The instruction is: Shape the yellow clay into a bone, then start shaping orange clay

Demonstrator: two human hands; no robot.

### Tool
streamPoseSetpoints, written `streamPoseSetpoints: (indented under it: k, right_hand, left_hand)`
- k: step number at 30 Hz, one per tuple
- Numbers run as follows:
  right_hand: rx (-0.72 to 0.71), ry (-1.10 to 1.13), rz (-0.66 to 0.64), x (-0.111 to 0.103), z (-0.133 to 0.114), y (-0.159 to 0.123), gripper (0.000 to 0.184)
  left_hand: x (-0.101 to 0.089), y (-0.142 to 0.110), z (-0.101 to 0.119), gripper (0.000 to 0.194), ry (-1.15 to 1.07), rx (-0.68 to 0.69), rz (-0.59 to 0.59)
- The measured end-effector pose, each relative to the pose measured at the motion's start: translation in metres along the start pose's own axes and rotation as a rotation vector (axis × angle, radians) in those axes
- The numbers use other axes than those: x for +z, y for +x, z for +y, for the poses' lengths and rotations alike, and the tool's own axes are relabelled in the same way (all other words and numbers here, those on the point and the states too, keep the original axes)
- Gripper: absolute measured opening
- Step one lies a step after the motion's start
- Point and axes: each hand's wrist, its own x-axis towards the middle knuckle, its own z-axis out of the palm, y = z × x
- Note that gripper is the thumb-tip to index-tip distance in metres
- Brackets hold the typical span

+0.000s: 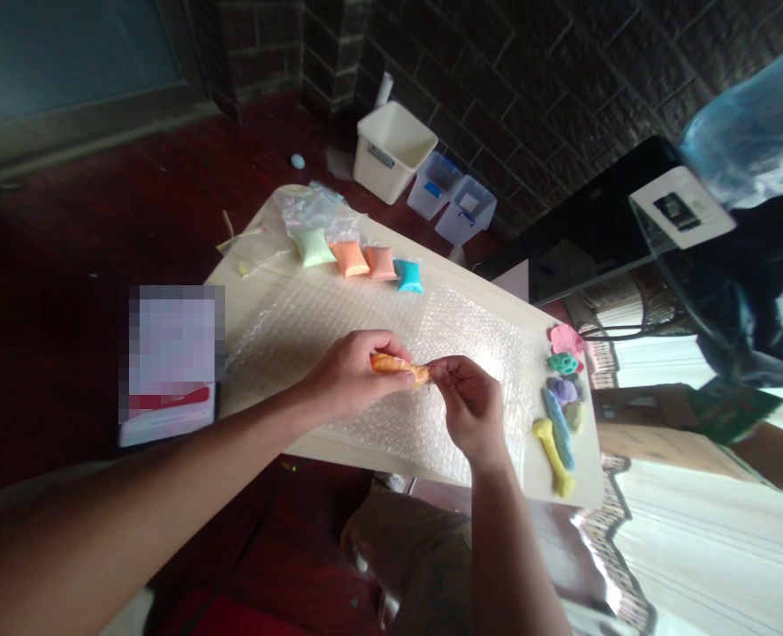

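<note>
My left hand point(358, 375) is closed around a small orange packet point(391, 363), which looks like a pouch of modelling clay. The fingertips of my right hand point(469, 397) pinch the packet's right end. Both hands are over a sheet of bubble wrap point(424, 442) spread on the table point(246, 389). Beyond them lie several similar packets in a row: a pale green one point(313, 247), an orange one point(350, 258), a salmon one point(382, 262) and a blue one point(408, 276). Whether the packet's end is torn cannot be seen.
Shaped clay pieces lie at the table's right end, among them a yellow bone point(554, 457), a blue stick point(558, 427) and a pink piece point(567, 340). Crumpled clear plastic point(318, 210) sits at the far left corner. On the floor behind stand a white bin point(391, 155) and clear boxes point(466, 210).
</note>
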Motion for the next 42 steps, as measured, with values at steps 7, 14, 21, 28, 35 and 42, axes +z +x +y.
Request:
streamPoseSetpoints:
  k: [7,14,21,28,35,42]
  right_hand:
    - [0.067,0.194,0.115,0.013,0.001,0.000,0.020]
    - [0.212,0.400,0.024,0.008,-0.001,0.004,0.026]
    - [0.222,0.344,-0.078,0.002,-0.001,0.002,0.027]
    - [0.189,0.342,0.016,0.005,-0.003,0.002,0.035]
    - [0.215,0.181,0.007,0.008,-0.006,0.000,0.046]
    - [0.250,0.371,0.046,0.006,-0.005,0.002,0.036]
  left_hand:
    - [0.004,0.003,-0.005,0.032,-0.125,-0.008,0.025]
    - [0.003,0.003,0.003,0.043,-0.354,0.026,0.055]
    - [-0.002,0.009,0.002,0.051,-0.479,-0.058,-0.005]
    - [-0.009,0.010,0.007,0.044,-0.545,-0.125,-0.089]
    - [-0.008,0.012,0.007,0.035,-0.586,-0.113,-0.055]
    - [-0.012,0.013,0.004,0.033,-0.541,-0.089,-0.047]
